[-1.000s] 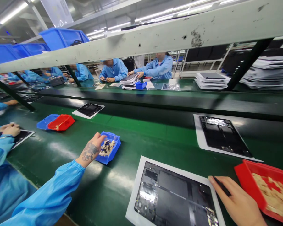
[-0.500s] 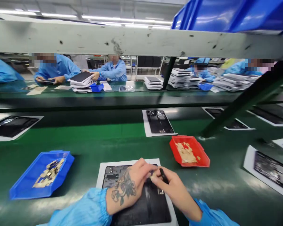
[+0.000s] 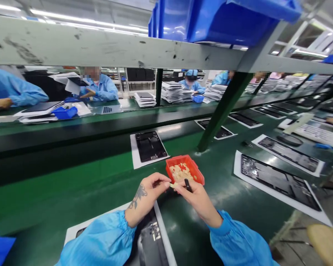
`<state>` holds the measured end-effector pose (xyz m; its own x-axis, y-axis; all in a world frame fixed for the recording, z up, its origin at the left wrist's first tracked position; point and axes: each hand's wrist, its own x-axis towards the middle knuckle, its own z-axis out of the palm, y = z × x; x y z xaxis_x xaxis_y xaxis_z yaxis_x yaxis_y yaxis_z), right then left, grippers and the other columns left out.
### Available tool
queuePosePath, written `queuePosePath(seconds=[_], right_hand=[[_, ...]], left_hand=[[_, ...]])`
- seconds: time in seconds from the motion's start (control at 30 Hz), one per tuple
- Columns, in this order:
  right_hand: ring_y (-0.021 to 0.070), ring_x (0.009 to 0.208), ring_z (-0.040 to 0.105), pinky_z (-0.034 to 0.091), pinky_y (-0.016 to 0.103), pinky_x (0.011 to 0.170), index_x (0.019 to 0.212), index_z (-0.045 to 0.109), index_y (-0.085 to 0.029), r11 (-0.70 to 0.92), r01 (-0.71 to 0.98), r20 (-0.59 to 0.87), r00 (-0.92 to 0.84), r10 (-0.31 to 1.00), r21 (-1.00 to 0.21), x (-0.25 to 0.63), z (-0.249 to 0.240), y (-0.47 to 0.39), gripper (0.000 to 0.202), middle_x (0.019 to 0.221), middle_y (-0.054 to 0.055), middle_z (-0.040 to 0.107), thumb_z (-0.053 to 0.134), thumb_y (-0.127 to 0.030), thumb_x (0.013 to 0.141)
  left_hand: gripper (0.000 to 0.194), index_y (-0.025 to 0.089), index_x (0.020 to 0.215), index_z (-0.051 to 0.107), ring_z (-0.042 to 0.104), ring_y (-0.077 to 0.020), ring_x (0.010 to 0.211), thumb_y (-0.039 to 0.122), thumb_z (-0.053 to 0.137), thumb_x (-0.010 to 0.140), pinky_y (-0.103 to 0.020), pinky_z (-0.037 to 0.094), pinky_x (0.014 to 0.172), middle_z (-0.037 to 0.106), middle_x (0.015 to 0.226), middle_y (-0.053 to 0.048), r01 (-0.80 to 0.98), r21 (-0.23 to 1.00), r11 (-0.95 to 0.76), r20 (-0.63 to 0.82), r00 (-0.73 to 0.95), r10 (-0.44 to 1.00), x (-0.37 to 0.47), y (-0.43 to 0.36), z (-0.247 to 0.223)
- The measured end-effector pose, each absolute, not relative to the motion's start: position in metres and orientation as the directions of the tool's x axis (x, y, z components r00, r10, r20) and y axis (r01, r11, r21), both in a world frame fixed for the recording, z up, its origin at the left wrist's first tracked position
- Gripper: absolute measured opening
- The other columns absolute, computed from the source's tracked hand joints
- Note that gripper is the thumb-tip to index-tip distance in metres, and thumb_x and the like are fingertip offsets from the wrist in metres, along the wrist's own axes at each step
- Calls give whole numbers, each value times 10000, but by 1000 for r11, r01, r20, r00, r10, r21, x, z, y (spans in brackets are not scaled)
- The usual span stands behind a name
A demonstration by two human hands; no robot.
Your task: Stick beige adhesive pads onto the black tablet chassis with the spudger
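My left hand (image 3: 150,192), tattooed at the wrist, pinches one end of a small pale yellowish piece (image 3: 172,185). The fingertips of my right hand (image 3: 195,197) close on its other end, and a short black tool (image 3: 188,185) is also held in that hand. Both hands hover just in front of a red tray (image 3: 199,175) with many pale pieces inside. Below my left forearm lies a black tablet-like panel (image 3: 151,245) on a white sheet, partly covered by the sleeve.
Another black panel (image 3: 150,146) lies behind on the green bench. More panels (image 3: 280,181) lie to the right. A green post (image 3: 222,112) rises behind the red tray. A blue tray (image 3: 0,247) shows at the lower left. People in blue work across the bench.
The view has turned right. Both hands have lifted off the panel and moved over to the red tray, with the pale piece now visible between them.
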<state>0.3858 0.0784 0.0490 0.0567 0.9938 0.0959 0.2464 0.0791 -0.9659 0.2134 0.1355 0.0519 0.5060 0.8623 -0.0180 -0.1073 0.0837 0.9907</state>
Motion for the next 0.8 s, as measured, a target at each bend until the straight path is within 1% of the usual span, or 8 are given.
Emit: queuePosePath(seconds=[0.1,0.2,0.33,0.4,0.53,0.6,0.7,0.8], right_hand=[[164,700,561,450,288,673,770,677,-166,91,248,113,79,990,-965,400,48,81,229,745,26,627,642,-380,841],[155,695,573,466,281,680,771,662,-168,111,225,138,104,985,-968,411,51,84,191,753,17,632,662,-349,829],[172,762,621,490,299,757,752,649,-169,147,180,160,64,985,-973,421,51,87,199,783,26,659,627,-336,859],[176,758,627,496,303,751,751,643,-169,153,171,166,59,984,-973,424,49,87,209,773,30,659,614,-338,869],[167,736,603,485,295,730,731,634,-174,161,187,185,118,976,-969,430,43,87,199,761,26,638,643,-335,847],[170,740,599,483,296,732,721,645,-175,159,196,188,136,973,-967,432,41,87,208,766,30,636,644,-342,845],[167,713,594,488,295,713,747,652,-173,150,204,189,182,965,-967,432,39,87,217,753,31,627,619,-356,859],[158,698,581,481,278,692,737,638,-172,148,215,195,215,957,-965,431,37,87,206,734,19,613,628,-346,847]], left_hand=[[212,133,840,673,564,-114,638,306,732,734,-229,451,636,627,684,-13,-183,973,144,-22,542,840,229,144,51],[215,134,849,651,572,-110,651,288,740,729,-231,462,644,631,720,-12,-240,951,197,-27,569,822,244,150,49],[227,131,820,611,560,-100,623,273,753,712,-227,454,618,614,708,-6,-271,929,253,-39,606,794,264,153,44],[230,130,800,593,551,-96,599,268,753,710,-228,446,603,611,691,-7,-279,917,284,-48,631,774,271,154,44],[255,134,817,581,563,-104,595,269,761,696,-229,441,600,614,672,-10,-286,890,355,-81,667,741,278,154,45],[265,138,819,583,573,-111,601,294,760,698,-239,451,611,617,676,-9,-270,903,334,-85,651,755,280,154,45],[263,147,815,590,584,-117,650,339,742,719,-242,463,656,627,721,-7,-220,949,227,-52,599,799,281,155,42],[277,154,786,594,589,-125,690,352,763,690,-233,459,666,631,738,-2,-159,975,157,-37,578,815,282,157,39]])
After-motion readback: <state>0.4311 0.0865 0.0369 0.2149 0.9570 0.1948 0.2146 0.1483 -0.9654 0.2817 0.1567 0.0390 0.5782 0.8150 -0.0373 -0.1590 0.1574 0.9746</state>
